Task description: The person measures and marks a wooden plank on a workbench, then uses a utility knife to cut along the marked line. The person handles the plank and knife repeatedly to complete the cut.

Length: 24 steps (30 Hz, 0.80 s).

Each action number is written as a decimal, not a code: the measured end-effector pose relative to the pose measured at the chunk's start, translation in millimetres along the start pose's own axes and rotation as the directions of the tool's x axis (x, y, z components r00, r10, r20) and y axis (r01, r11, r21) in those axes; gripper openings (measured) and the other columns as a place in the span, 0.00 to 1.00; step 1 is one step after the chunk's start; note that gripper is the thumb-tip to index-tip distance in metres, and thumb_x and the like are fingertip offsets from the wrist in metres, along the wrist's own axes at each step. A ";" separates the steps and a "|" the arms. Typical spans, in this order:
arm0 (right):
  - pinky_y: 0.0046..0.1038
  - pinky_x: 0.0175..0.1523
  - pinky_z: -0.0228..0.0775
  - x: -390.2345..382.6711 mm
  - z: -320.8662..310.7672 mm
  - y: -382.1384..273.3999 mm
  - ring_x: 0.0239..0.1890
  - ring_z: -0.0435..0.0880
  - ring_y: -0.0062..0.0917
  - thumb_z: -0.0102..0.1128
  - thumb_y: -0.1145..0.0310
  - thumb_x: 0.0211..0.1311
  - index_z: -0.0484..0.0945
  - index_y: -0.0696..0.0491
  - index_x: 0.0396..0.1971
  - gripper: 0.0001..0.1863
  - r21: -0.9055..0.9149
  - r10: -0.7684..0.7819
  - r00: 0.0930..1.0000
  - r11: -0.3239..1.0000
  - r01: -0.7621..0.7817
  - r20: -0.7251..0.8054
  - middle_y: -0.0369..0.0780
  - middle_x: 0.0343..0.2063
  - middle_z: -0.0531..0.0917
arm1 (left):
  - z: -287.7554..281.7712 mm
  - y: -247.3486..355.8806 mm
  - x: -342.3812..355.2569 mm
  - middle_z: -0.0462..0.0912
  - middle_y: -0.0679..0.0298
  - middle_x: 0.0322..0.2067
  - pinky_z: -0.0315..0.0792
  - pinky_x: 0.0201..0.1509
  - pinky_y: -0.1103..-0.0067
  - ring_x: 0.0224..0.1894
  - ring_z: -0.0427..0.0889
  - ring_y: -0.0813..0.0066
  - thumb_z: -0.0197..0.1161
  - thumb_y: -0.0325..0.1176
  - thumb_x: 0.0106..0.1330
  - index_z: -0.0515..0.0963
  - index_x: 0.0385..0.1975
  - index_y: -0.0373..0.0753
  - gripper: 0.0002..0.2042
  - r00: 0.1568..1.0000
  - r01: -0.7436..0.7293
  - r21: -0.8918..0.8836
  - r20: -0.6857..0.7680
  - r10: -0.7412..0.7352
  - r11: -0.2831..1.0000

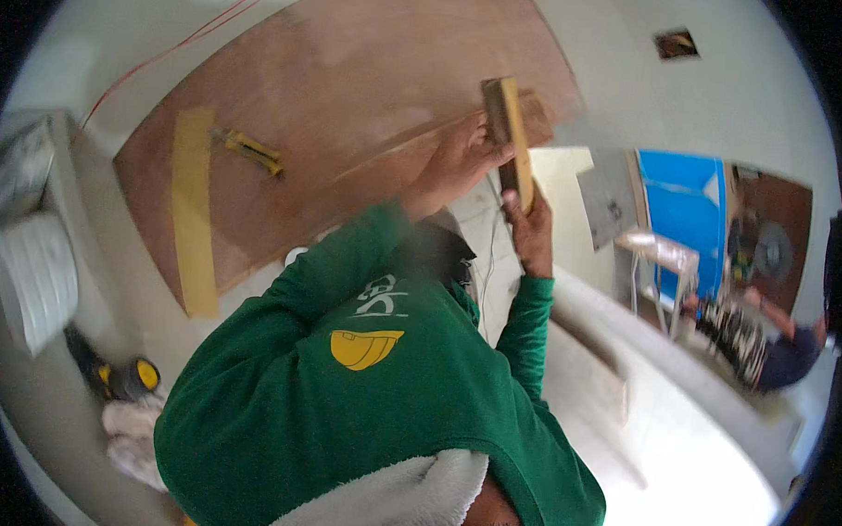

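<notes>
Wooden strip [511, 136] over plywood sheet [352, 103], utility knife [251, 150] left.

At the upper centre of the frame, both hands, the left hand [459, 158] and right hand [531, 232], grip a wooden strip [509, 136] against the brown plywood sheet [352, 103].

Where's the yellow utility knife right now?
In the head view, the yellow utility knife lies on the reddish plywood sheet, left of the hands, just right of the pale wooden strip lying on that sheet.

The wooden strip [511, 136] is motion-blurred, its lower end hidden behind the right hand [531, 228].
</notes>
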State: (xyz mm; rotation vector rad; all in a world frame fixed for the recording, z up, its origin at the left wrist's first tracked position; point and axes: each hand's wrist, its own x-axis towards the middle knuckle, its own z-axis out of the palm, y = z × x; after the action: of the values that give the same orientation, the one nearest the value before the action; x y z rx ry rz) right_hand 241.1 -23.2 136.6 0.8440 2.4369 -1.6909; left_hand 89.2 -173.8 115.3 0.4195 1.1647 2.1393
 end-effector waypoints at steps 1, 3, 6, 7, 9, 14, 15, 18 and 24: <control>0.33 0.66 0.73 25.3 0.9 -1.0 0.59 0.81 0.29 0.69 0.52 0.76 0.75 0.60 0.70 0.34 -0.029 -0.147 0.989 0.989 0.146 -0.033 0.44 0.54 0.85 | -10.8 -0.7 -6.0 0.84 0.54 0.58 0.80 0.64 0.68 0.62 0.82 0.66 0.70 0.33 0.75 0.72 0.67 0.31 0.25 0.987 -0.016 0.286 -0.146 0.060 0.958; 0.37 0.68 0.73 81.0 -4.1 -8.4 0.61 0.83 0.36 0.66 0.52 0.78 0.76 0.59 0.69 0.31 -0.368 -0.565 0.825 0.766 0.528 0.008 0.48 0.56 0.86 | -34.9 1.1 -20.6 0.86 0.54 0.55 0.82 0.61 0.69 0.59 0.86 0.67 0.68 0.29 0.75 0.76 0.64 0.31 0.20 0.926 0.026 0.528 -0.333 0.179 0.849; 0.44 0.70 0.71 156.8 9.2 -28.8 0.63 0.82 0.48 0.59 0.53 0.82 0.75 0.57 0.70 0.28 -0.319 -0.531 0.839 0.780 0.538 0.117 0.55 0.60 0.84 | -57.6 14.5 -59.1 0.89 0.56 0.47 0.84 0.54 0.71 0.51 0.88 0.70 0.65 0.28 0.76 0.82 0.57 0.33 0.13 0.811 0.077 0.454 -0.547 0.210 0.887; 0.45 0.69 0.71 173.6 15.9 -34.4 0.63 0.82 0.50 0.58 0.53 0.83 0.74 0.56 0.71 0.28 -0.281 -0.523 0.832 0.783 0.555 0.184 0.56 0.60 0.84 | -54.5 19.2 -71.9 0.89 0.59 0.44 0.83 0.52 0.72 0.47 0.87 0.72 0.65 0.29 0.77 0.83 0.53 0.34 0.11 0.764 0.062 0.403 -0.608 0.217 0.913; 0.47 0.69 0.71 204.7 36.9 -46.2 0.64 0.80 0.54 0.56 0.53 0.83 0.72 0.57 0.72 0.29 -0.284 -0.614 0.750 0.694 0.662 0.246 0.58 0.61 0.82 | -47.5 33.5 -105.5 0.88 0.62 0.38 0.82 0.47 0.73 0.42 0.85 0.76 0.64 0.30 0.77 0.84 0.50 0.35 0.08 0.673 0.049 0.378 -0.696 0.249 0.924; 0.49 0.69 0.71 263.3 92.5 -65.4 0.66 0.78 0.57 0.57 0.48 0.80 0.69 0.61 0.73 0.36 -0.263 -0.784 0.477 0.401 0.878 0.397 0.58 0.66 0.79 | 18.3 56.3 -192.8 0.83 0.62 0.29 0.76 0.35 0.75 0.31 0.79 0.80 0.63 0.30 0.79 0.85 0.48 0.38 0.06 0.345 0.164 0.549 -0.811 0.473 0.820; 0.50 0.69 0.71 274.6 100.9 -68.6 0.66 0.78 0.57 0.58 0.47 0.79 0.69 0.61 0.73 0.37 -0.269 -0.797 0.451 0.368 0.890 0.402 0.58 0.66 0.79 | 37.7 60.8 -204.6 0.82 0.62 0.27 0.74 0.33 0.75 0.29 0.78 0.80 0.64 0.31 0.79 0.85 0.47 0.38 0.07 0.234 0.244 0.621 -0.783 0.577 0.745; 0.52 0.67 0.73 296.4 134.1 -73.4 0.65 0.79 0.57 0.59 0.46 0.78 0.71 0.57 0.72 0.35 -0.375 -0.817 0.386 0.227 0.899 0.429 0.55 0.64 0.81 | 98.6 66.3 -256.8 0.79 0.61 0.23 0.69 0.27 0.75 0.23 0.74 0.79 0.66 0.35 0.79 0.87 0.44 0.37 0.08 -0.063 0.485 0.628 -0.669 0.741 0.608; 0.55 0.64 0.75 317.4 176.6 -74.4 0.60 0.81 0.56 0.65 0.42 0.70 0.73 0.49 0.71 0.37 -0.342 -0.788 0.236 0.034 0.939 0.569 0.49 0.60 0.84 | 188.6 69.0 -343.5 0.83 0.63 0.22 0.73 0.30 0.76 0.25 0.78 0.79 0.73 0.34 0.74 0.89 0.42 0.39 0.06 -0.426 0.739 0.322 -0.457 0.780 0.592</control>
State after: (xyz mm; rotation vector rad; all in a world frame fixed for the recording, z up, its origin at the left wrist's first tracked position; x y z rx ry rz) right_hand -107.7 -70.3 20.0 -1.2267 3.1221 -0.5895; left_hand 418.2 -316.8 287.5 -2.0348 3.2637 0.7815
